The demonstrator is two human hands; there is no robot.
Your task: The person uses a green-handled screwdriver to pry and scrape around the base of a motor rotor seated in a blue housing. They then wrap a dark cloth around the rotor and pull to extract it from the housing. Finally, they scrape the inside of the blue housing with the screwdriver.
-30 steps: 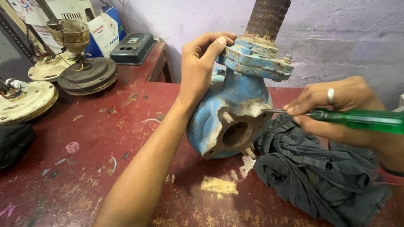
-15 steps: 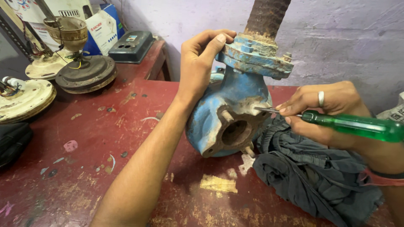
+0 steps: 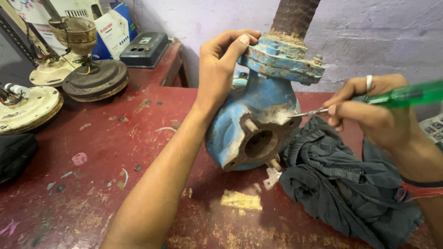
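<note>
Pump housing (image 3: 258,120), blue, rusted, at centre of red counter (image 3: 92,152), open round port with studs facing the camera. Flange (image 3: 281,57) on top, rusty pipe (image 3: 295,18) rising from it toward 12 o'clock.

Left hand (image 3: 221,69) at 11 o'clock of housing, grip closed around edge of flange, fingers curled over the top, thumb against its side.

Right hand (image 3: 374,110) at 3 o'clock of housing, grip tight around green-handled screwdriver (image 3: 369,99). Metal tip touching housing's upper right edge, just above the port. Ring on one finger, red band at wrist.

Dark cloth (image 3: 341,184) bunched at 4 o'clock, touching base of housing.

Far left, 9 to 10 o'clock: ceiling-fan motor parts (image 3: 60,87), cream and dark discs, brass-coloured cup above. Grey box (image 3: 143,48) at 11 o'clock near the wall. Black fabric (image 3: 14,157) at left edge. Paint chips and worn yellow patch (image 3: 240,200) on counter at 6 o'clock.
</note>
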